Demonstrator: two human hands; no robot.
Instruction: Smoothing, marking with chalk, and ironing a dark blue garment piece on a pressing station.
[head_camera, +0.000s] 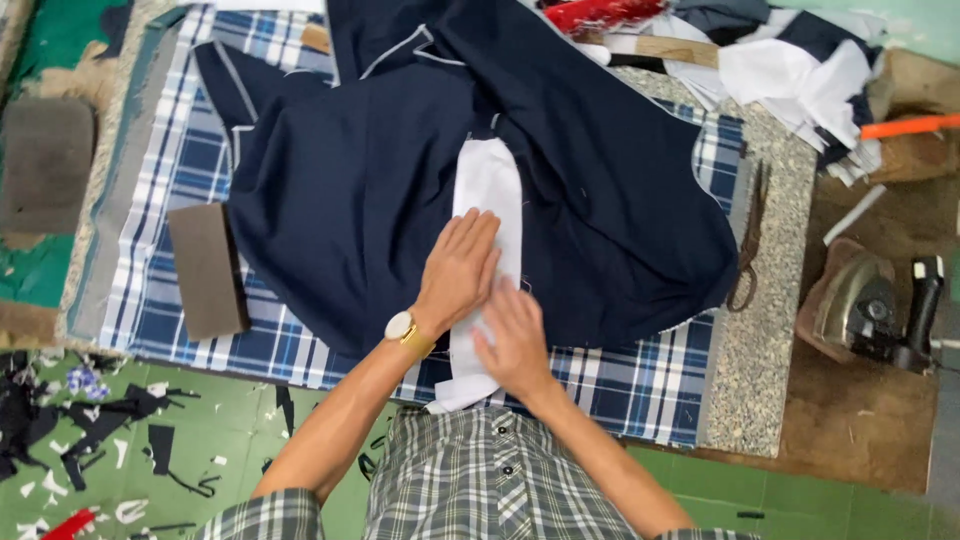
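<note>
Head view: the left hand (460, 268) and right hand (515, 345), fingers flat and open, press a white strip (488, 180) onto the navy garment (360, 190) on the plaid-covered table (640, 385); smoothing looks part-done, the far end untouched.

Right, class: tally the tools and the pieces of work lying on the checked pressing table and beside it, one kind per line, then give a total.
Navy garment: 1
White strip under both hands, left hand and right hand: 1
Brown block: 1
Scissors: 1
Iron: 1
Total: 5
</note>
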